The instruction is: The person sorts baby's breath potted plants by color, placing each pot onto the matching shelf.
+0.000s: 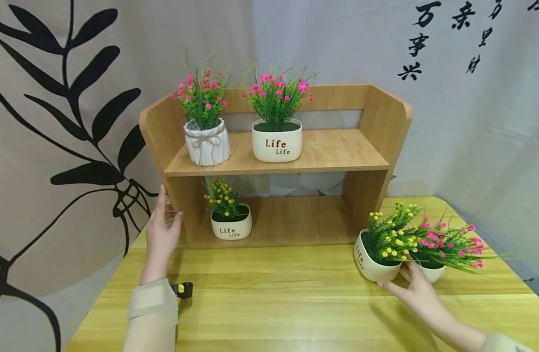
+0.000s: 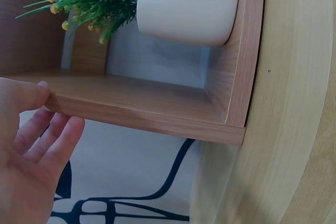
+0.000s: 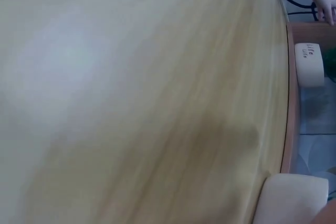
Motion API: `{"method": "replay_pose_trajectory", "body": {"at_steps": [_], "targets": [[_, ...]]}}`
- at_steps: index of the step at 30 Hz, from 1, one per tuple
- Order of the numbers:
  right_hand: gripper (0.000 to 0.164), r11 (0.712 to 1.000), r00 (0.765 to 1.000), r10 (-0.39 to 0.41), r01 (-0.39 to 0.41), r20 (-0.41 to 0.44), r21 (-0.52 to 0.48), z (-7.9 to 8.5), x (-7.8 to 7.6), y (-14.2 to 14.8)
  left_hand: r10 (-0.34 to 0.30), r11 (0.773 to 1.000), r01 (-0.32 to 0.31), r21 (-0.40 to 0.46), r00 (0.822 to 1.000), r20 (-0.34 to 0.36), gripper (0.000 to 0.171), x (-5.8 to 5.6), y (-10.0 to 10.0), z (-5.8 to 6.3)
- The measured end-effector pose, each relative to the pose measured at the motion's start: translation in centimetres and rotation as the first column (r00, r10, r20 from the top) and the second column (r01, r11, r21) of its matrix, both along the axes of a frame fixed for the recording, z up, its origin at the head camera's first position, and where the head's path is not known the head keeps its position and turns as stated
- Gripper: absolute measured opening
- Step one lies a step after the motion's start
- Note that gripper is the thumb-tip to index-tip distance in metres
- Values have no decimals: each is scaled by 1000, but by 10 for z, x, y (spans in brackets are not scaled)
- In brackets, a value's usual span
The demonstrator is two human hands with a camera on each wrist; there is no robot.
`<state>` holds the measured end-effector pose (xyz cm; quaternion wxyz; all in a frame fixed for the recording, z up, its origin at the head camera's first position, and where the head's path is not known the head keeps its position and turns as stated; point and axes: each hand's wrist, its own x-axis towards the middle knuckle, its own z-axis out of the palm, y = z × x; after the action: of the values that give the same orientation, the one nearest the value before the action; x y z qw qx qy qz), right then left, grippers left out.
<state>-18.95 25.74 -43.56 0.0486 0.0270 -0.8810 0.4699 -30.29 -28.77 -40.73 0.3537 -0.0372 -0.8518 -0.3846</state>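
My left hand point(image 1: 161, 232) holds the left side panel of the wooden shelf point(image 1: 339, 146). In the left wrist view the thumb lies on the panel's inner side and the fingers point(image 2: 62, 142) on its outer side. At the right, my right hand point(image 1: 420, 300) grips a white pot of yellow flowers point(image 1: 375, 259) low down, the thumb at its front; the other fingertips are partly hidden between two pots. Beside it stands a white pot with pink flowers point(image 1: 433, 274). The right wrist view shows only part of a white pot point(image 3: 291, 198) by the hand.
On the upper shelf stand a white textured pot with a bow point(image 1: 207, 144) and a white "Life" pot point(image 1: 276, 142), both with pink flowers. A smaller "Life" pot with yellow flowers point(image 1: 231, 227) sits lower left. The shelf stands on a wooden table point(image 1: 269, 303) before a curtain point(image 1: 471, 132).
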Motion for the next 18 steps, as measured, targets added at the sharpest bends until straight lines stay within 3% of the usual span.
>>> {"method": "replay_pose_trajectory", "body": {"at_steps": [3, 8, 18], "targets": [[82, 999, 1000, -6, 7, -9, 36, -3, -7, -3, -6, 1000, 5, -5, 1000, -10, 89, 1, 0, -1], [91, 982, 998, -54, 51, 13, 183, -2, -16, -6, -9, 1000, 9, -13, 1000, -18, 89, 1, 1, 0], [102, 983, 992, -91, 76, 84, 169, -3, -36, -14, -3, 1000, 3, -9, 1000, -14, 90, 3, 2, 3]]}}
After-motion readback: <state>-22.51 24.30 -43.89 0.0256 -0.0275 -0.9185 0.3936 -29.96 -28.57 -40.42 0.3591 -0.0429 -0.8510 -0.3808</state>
